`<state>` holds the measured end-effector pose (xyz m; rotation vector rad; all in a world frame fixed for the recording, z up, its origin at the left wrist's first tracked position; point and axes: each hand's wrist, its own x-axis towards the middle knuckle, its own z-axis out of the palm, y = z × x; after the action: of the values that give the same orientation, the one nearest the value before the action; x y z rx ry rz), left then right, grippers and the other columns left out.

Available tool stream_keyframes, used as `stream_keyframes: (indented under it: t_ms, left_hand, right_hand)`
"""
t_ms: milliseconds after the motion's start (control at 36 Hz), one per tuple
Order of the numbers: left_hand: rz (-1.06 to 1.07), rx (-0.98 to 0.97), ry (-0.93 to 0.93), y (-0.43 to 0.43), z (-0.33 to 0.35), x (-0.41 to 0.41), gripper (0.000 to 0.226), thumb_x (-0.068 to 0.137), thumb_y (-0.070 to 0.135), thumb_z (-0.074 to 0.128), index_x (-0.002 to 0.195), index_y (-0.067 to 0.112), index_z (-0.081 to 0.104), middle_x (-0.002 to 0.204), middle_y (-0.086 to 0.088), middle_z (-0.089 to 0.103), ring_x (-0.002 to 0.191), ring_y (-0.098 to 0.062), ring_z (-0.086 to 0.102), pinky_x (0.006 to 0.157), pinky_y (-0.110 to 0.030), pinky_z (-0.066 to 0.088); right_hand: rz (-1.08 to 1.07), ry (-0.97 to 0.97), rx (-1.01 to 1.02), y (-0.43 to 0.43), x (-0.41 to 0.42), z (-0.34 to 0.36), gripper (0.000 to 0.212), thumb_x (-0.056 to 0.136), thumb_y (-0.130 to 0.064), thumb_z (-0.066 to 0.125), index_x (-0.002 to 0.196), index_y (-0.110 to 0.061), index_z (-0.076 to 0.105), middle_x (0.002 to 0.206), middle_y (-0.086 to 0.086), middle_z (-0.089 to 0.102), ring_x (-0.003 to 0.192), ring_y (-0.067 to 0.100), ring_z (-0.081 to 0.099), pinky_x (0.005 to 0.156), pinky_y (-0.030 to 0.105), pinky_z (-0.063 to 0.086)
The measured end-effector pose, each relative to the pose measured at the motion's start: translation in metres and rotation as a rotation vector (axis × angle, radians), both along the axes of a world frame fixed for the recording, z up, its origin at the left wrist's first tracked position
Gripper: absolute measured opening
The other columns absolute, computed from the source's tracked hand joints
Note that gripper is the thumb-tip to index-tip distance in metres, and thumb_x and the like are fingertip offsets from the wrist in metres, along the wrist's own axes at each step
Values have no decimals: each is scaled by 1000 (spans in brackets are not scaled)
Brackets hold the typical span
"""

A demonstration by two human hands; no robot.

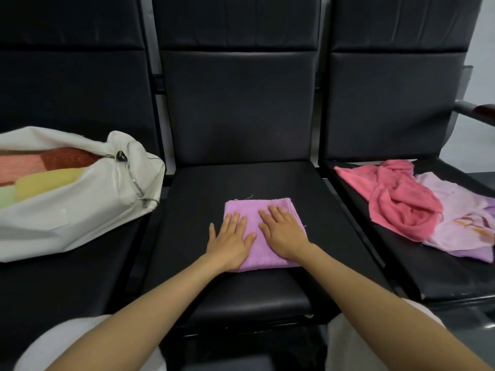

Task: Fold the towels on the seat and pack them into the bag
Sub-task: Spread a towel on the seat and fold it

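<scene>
Three black padded seats stand side by side, each with a tall backrest. On the middle seat (203,188) lies a folded lilac towel (263,236), a neat rectangle toward the near edge. The left hand (231,241) and the right hand (282,232) both lie flat on it, fingers straight and together, pressing down and gripping nothing; the left hand overlaps the towel's left edge onto the seat.

On the left seat lies a white bag (80,210) on its side, its zipped mouth gaping toward the far side, with folded towels inside: a rust-red one (67,158), a salmon one (18,168) and a yellow one (45,184). A pale green edge shows at the far left.

On the right seat (428,277) a crumpled pink towel (401,202) lies partly over a loose pale lilac cloth (463,223), well apart from the hands. A metal armrest (474,109) juts in at far right, before a pale wall.
</scene>
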<state>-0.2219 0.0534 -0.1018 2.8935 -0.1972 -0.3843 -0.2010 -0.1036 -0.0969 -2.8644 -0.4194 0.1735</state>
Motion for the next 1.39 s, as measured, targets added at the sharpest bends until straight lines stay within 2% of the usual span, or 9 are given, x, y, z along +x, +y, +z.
stream_keyframes:
  t_ms: [56,194,333,444,667,944,1111,1222,1389]
  left_hand:
    - [5,14,-1,4,-1,-3,63,101,51,9,153,20,-8,160,3,-17,146,-13,-18,117,-52,-11]
    - [27,47,6,20,0,-7,64,101,52,7,153,19,-9,160,2,-18,146,-14,-19,117,-53,-12]
    - [63,58,41,52,4,-11,64,101,52,8,153,20,-10,160,2,-19,146,-14,-19,117,-53,-11]
    - [80,26,40,76,4,-17,63,101,52,11,154,22,-8,160,5,-19,146,-12,-18,116,-53,-11]
    - [296,-333,-238,105,13,-22,49,96,29,53,139,8,43,146,-10,36,135,-26,30,112,-32,26]
    - [530,-321,-28,112,19,-24,35,82,53,66,95,20,68,115,-3,54,123,-28,37,95,-34,34]
    - [519,-466,23,113,21,-18,27,80,43,69,81,18,58,100,0,61,105,-21,50,94,-35,41]
    - [515,-792,54,117,32,-14,22,84,25,68,83,14,50,91,-3,60,79,-14,54,69,-26,42]
    - [432,-1119,-89,128,48,-17,48,88,11,67,126,33,48,103,-10,67,97,-14,64,79,-18,46]
  right_hand:
    - [2,-1,-16,1,5,-10,121,55,-76,-34,155,-22,9,162,5,0,149,21,-2,120,35,-4]
    - [41,19,-19,18,4,-10,127,48,-79,-37,155,-23,4,162,3,-4,149,20,-6,119,35,-6]
    - [75,54,51,52,-3,-4,64,100,-55,13,155,-21,9,162,5,0,149,19,-4,119,34,-5]
    - [134,49,177,66,-5,-2,57,102,-43,34,153,-20,22,161,5,12,148,19,9,120,33,7]
    - [-267,55,163,51,13,25,61,89,-45,60,136,-11,42,137,12,39,128,30,33,100,37,36]
    - [-375,301,8,45,14,24,73,80,-64,63,127,-10,49,139,14,41,127,30,37,95,36,35]
    - [-391,361,219,44,13,28,55,84,-46,67,123,-10,52,130,8,48,122,27,43,87,31,42]
    - [-369,469,693,37,13,38,28,86,-26,69,106,-14,54,100,-1,61,88,14,60,71,26,49]
    - [-234,375,1057,27,15,56,55,84,-17,72,129,-30,42,108,5,59,93,11,60,75,20,47]
